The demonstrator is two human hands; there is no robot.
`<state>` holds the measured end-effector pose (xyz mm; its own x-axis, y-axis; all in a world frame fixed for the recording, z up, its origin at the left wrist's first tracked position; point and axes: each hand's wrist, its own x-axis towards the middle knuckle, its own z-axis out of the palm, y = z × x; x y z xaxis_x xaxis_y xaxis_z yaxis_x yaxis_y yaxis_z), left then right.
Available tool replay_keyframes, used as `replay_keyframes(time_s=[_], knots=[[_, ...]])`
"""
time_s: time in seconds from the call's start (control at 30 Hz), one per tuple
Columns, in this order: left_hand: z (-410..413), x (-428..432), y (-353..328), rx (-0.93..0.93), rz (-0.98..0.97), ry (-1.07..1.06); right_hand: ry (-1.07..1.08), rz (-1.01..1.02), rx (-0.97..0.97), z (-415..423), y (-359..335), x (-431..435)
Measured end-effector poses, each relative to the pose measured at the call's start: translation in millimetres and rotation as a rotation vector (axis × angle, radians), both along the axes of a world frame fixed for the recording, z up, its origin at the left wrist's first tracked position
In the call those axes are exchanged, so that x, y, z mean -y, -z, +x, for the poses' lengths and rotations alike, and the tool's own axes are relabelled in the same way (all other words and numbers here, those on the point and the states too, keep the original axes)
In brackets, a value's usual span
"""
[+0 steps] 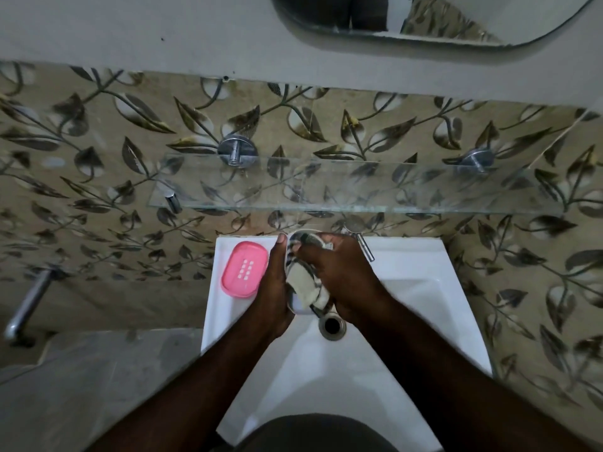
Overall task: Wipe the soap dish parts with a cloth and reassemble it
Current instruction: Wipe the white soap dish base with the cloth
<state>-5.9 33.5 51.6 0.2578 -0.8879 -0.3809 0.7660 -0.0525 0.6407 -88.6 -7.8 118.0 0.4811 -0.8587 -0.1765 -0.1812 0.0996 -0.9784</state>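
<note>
A pink soap dish tray (244,269) with drain slots lies on the back left rim of the white sink (424,288). Over the basin, my left hand (275,282) holds a pale dish part (298,306) from its left side, thumb up along its edge; most of that part is hidden. My right hand (339,275) grips a striped cloth (306,282) and presses it onto the part. The cloth bunches between both hands.
A chrome tap (362,239) stands at the sink's back, right of my hands. The drain hole (332,325) sits just below them. A glass shelf (359,187) juts from the leaf-patterned wall above. Another tap (29,301) is on the far left.
</note>
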Motion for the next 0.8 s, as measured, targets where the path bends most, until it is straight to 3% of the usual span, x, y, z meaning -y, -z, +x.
replay_keyframes(time_s=[0.07,0.13,0.23,0.3,0.43,0.53,0.63,0.73,0.8], knots=[[0.6,0.9,3.4,-0.054,-0.028,0.025,0.015,-0.055,0.003,2.0,2.0,-2.5],[9.5,1.0,8.1,-0.121,-0.021,0.002,-0.165,-0.111,-0.081,-4.1,10.2,-12.2],[21.0,2.9,12.0,0.004,0.081,-0.084,-0.411,-0.212,-0.321,-14.7,18.6,-15.5],[13.9,0.9,15.0,0.014,0.078,-0.032,-0.441,-0.217,-0.358,-15.2,15.2,-6.7],[-5.1,-2.0,21.2,-0.087,-0.028,0.009,-0.109,0.004,-0.054,-6.3,6.2,9.7],[-1.2,1.5,17.6,-0.090,-0.089,0.005,-0.121,-0.034,0.002,-4.3,9.1,6.0],[19.7,5.2,10.1,0.000,0.007,-0.056,-0.350,-0.158,-0.175,-12.5,21.1,-10.2],[30.9,7.3,10.7,0.162,0.114,-0.094,-0.517,-0.666,-0.590,-25.5,34.6,-13.5],[27.0,8.7,11.8,0.158,0.109,-0.090,-0.529,-0.812,-0.762,-28.9,36.9,-11.3]])
